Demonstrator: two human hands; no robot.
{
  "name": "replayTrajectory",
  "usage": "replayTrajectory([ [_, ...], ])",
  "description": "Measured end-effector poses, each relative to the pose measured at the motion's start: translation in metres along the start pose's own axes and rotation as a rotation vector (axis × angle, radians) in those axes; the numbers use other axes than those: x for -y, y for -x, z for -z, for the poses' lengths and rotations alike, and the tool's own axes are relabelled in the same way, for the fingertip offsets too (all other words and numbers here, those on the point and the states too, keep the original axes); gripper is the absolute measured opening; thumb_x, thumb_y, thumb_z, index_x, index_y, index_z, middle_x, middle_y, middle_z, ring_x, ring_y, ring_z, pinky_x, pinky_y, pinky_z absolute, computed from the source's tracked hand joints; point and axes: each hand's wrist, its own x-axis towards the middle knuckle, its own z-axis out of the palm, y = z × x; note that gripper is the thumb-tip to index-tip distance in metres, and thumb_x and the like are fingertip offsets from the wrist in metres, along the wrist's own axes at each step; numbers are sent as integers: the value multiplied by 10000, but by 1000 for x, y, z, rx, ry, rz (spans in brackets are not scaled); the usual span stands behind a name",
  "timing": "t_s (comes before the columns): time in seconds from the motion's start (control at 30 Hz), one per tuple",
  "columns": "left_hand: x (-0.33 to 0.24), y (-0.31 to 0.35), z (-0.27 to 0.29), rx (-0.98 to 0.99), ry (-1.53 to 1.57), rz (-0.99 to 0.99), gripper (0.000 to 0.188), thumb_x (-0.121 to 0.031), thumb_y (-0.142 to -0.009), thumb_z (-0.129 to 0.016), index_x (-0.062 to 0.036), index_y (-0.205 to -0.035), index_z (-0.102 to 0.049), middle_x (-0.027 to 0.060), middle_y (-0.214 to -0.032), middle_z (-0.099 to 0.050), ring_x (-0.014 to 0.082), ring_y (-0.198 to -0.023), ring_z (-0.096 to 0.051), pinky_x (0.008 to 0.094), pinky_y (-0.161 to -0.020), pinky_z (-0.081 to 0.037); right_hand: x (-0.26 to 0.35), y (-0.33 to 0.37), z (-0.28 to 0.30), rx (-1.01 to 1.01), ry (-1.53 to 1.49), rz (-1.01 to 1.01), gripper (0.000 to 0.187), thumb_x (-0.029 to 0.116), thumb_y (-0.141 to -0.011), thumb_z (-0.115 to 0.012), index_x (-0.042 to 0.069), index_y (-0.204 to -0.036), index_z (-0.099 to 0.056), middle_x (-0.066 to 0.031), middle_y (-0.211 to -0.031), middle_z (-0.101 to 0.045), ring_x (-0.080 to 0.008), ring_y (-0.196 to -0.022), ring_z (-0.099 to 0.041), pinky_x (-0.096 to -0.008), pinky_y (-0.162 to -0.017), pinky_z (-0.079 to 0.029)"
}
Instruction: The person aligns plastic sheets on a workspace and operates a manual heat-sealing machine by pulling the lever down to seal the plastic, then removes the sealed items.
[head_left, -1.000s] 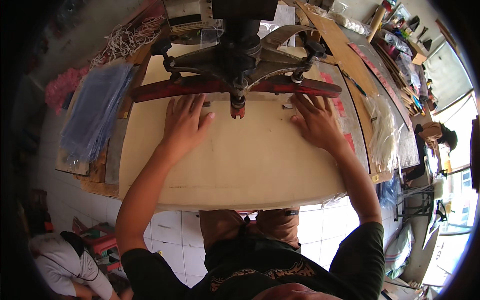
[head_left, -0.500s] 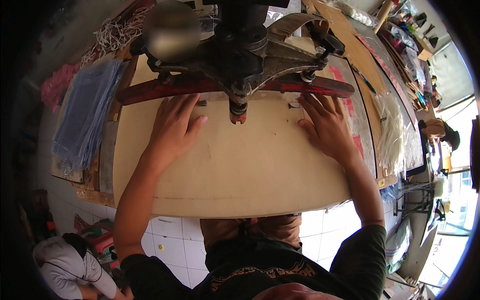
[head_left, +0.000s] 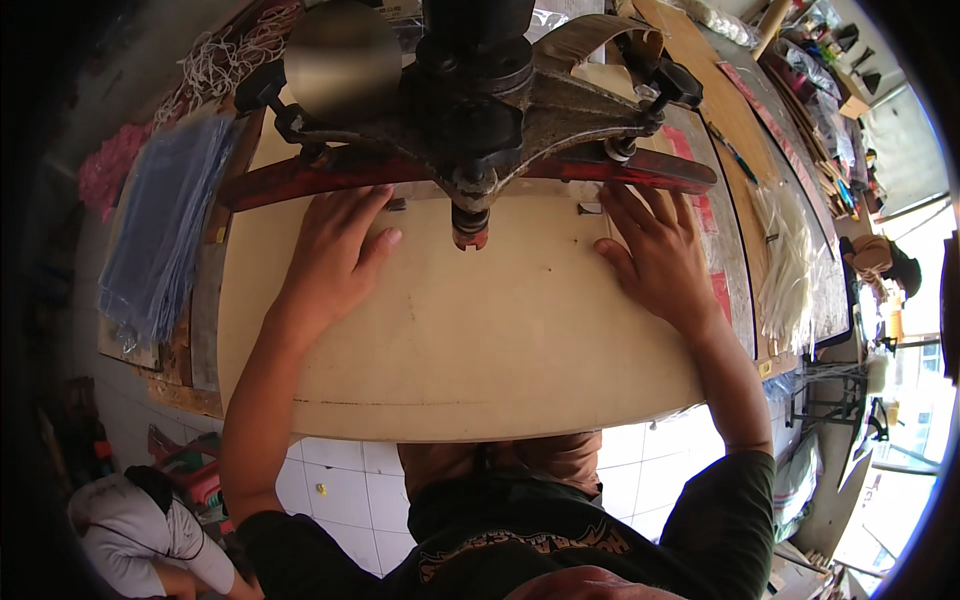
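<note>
My left hand lies flat on a pale cream board, its thumb held apart and its fingertips close to a long red bar. On the other side my right hand rests the same way, fingers stretched toward the bar. The bar hangs under a dark metal machine head, which hides what lies behind it. A strip of clear film shows along the bar between my hands. Beside each hand a small dark metal piece sits near the bar. Neither hand grips anything.
Stacked clear bluish plastic sheets lie at the left. White cords are heaped behind them. To the right are a bundle of pale strips and a blue pen-like tool. Another person is low at the left.
My left hand has slid slightly to the left, still flat on the board. My right hand has barely moved. The whole view has shifted a little.
</note>
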Motion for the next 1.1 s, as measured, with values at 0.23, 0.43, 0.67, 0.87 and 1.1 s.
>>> replayTrajectory([
  [0.23, -1, 0, 0, 6, -44, 15, 457, -235, -977, -640, 20, -1350, -570, 214, -1347, -592, 406, -1282, -508, 483, -1117, -374, 0, -1, 4, -8, -92, 10, 503, 374, -989, -581, 24, -1348, -617, -165, -1383, -609, -349, -1346, -495, -519, -1166, -310],
  [0.43, -3, 1, 0, 3, -67, 20, 457, -239, -978, -641, 28, -1342, -568, 220, -1332, -596, 414, -1274, -508, 491, -1108, -383, -1, -1, 3, -10, -166, -6, 474, 337, -1004, -559, 9, -1341, -617, -171, -1383, -607, -360, -1316, -513, -512, -1157, -317],
  [0.67, 2, 2, -2, 4, -50, 11, 463, -241, -984, -636, 39, -1344, -557, 236, -1327, -588, 426, -1271, -502, 494, -1104, -384, 0, -1, -3, -48, -125, -12, 476, 360, -990, -580, 21, -1320, -633, -133, -1378, -622, -332, -1311, -516, -531, -1173, -294],
  [0.87, 3, 2, -2, 2, 11, -6, 463, -234, -981, -641, 37, -1346, -555, 246, -1330, -578, 432, -1275, -496, 499, -1104, -385, 1, 1, 1, -38, -88, -18, 465, 343, -999, -563, 35, -1343, -623, -139, -1370, -626, -349, -1291, -522, -516, -1149, -314],
  [1.1, 0, 2, -3, 3, 8, -4, 467, -232, -982, -639, 38, -1353, -552, 252, -1330, -575, 433, -1282, -494, 500, -1107, -383, 2, -4, 2, -28, -131, -24, 453, 331, -999, -556, 47, -1346, -622, -151, -1336, -616, -347, -1243, -536, -504, -1126, -327],
])
